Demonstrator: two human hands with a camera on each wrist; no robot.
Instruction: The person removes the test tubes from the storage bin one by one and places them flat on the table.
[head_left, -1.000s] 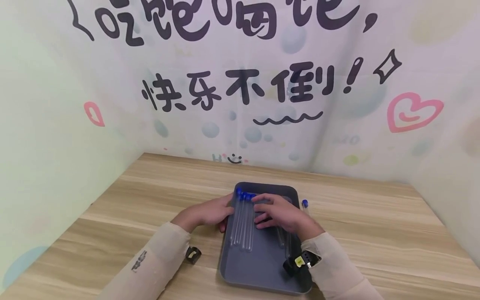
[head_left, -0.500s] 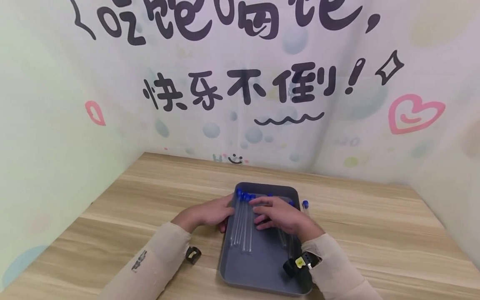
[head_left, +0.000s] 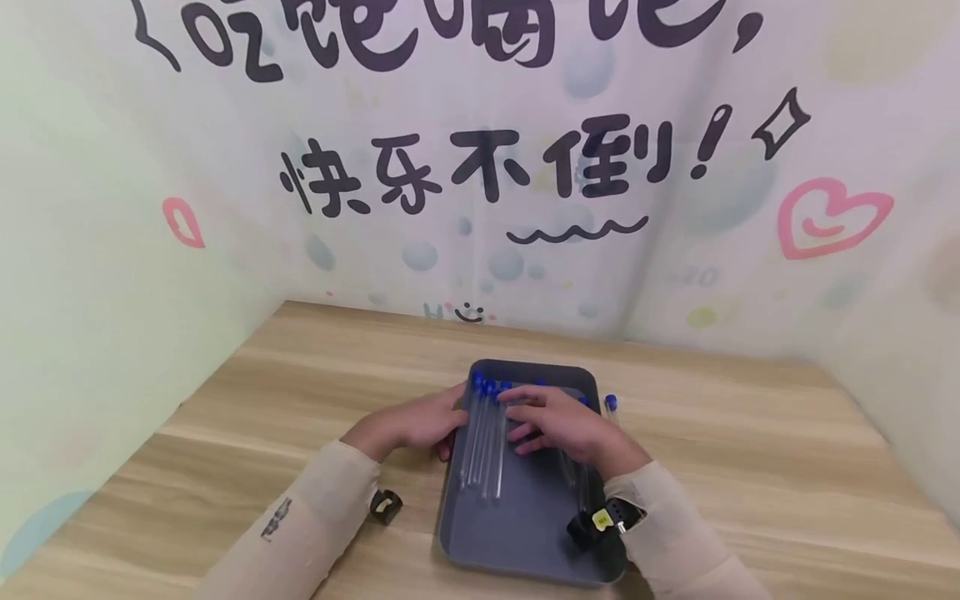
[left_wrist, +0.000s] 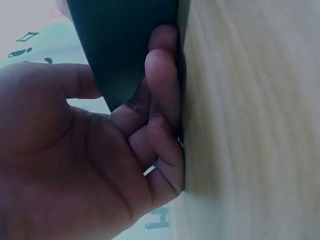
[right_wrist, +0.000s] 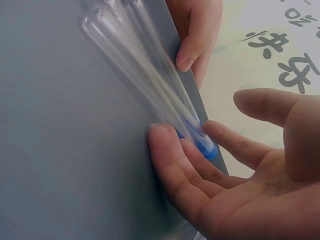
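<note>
A dark grey tray (head_left: 517, 542) lies on the table. My left hand (head_left: 429, 423) grips its left side, thumb over the rim; in the left wrist view the other fingers curl low against the tray wall (left_wrist: 120, 40). Several clear tubes (head_left: 480, 458) with blue caps lie along the tray's left side, caps at the far end. My right hand (head_left: 566, 427) reaches over the tray, its fingertips touching the tubes near the blue caps (right_wrist: 207, 151), thumb held apart. Some tubes cross over each other in the right wrist view. More tubes (head_left: 572, 471) lie partly hidden under my right hand.
Another blue-capped tube (head_left: 611, 403) lies just outside the tray's right edge. Beyond the wooden table (head_left: 352, 350) hangs a printed cloth (head_left: 465, 267) with black lettering. Each wrist carries a small black camera, such as the right one (head_left: 588, 529).
The left-hand group of tubes has shifted slightly under my right fingers, with caps more bunched and overlapping. Both hands have kept nearly the same place. The head view has tilted a little.
</note>
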